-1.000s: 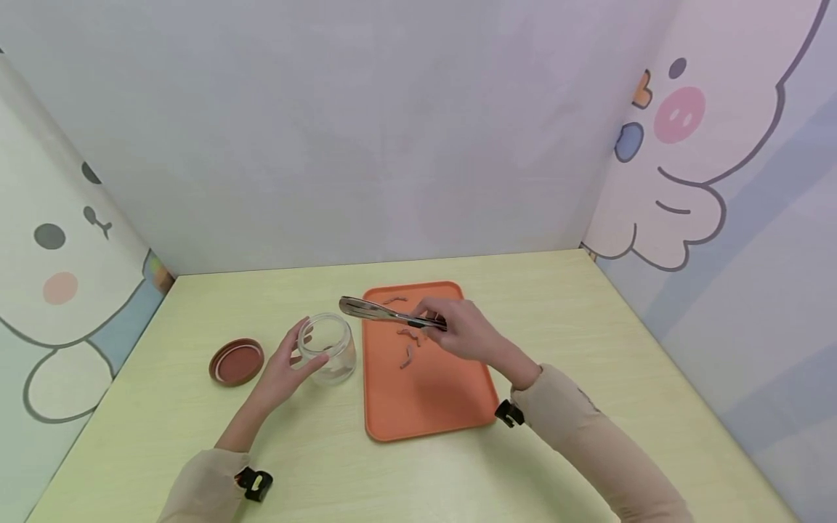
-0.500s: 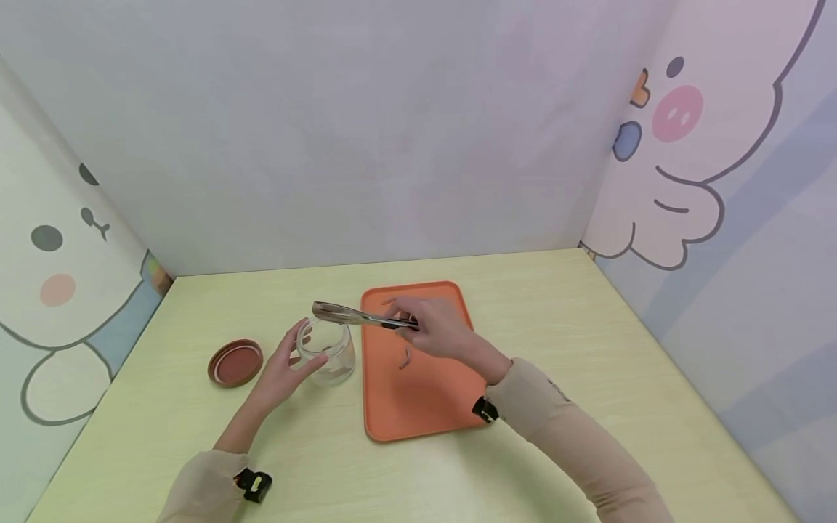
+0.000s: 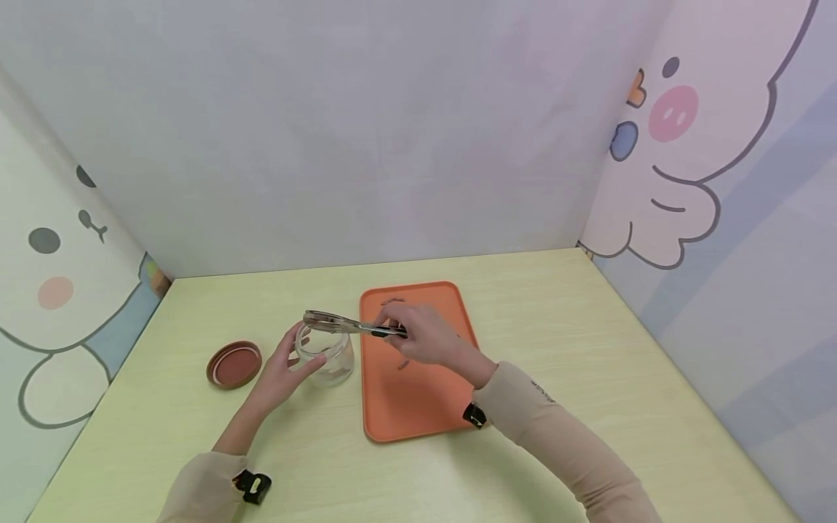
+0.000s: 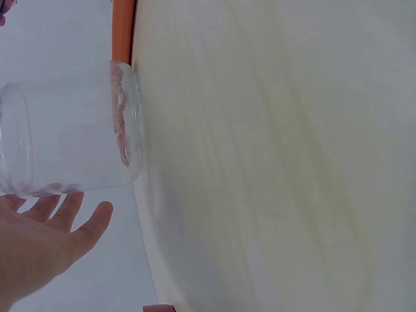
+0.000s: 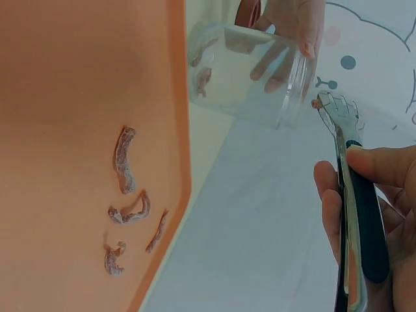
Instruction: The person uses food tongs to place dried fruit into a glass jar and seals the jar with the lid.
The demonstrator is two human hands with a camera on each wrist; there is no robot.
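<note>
My left hand (image 3: 290, 361) grips a clear glass jar (image 3: 325, 354) that stands on the table just left of an orange tray (image 3: 418, 407). In the left wrist view the left hand (image 4: 49, 237) lies against the jar (image 4: 71, 130) wall. My right hand (image 3: 413, 335) holds metal tongs (image 3: 336, 322) level, their tips over the jar's mouth. In the right wrist view the tongs (image 5: 348, 175) pinch a small reddish scrap at the tip, near the jar (image 5: 250, 71) rim. Several reddish strips (image 5: 123, 159) lie on the tray (image 5: 65, 97); a few lie in the jar's bottom.
A brown lid (image 3: 234, 363) lies flat on the table left of the jar. The pale wooden table (image 3: 588, 349) is walled on three sides by cartoon-printed panels (image 3: 686, 181). The tray edge (image 4: 122, 32) touches the jar's base side.
My right hand has carried the tongs leftward, from above the tray's far end to over the jar's mouth. The left hand and jar have stayed put.
</note>
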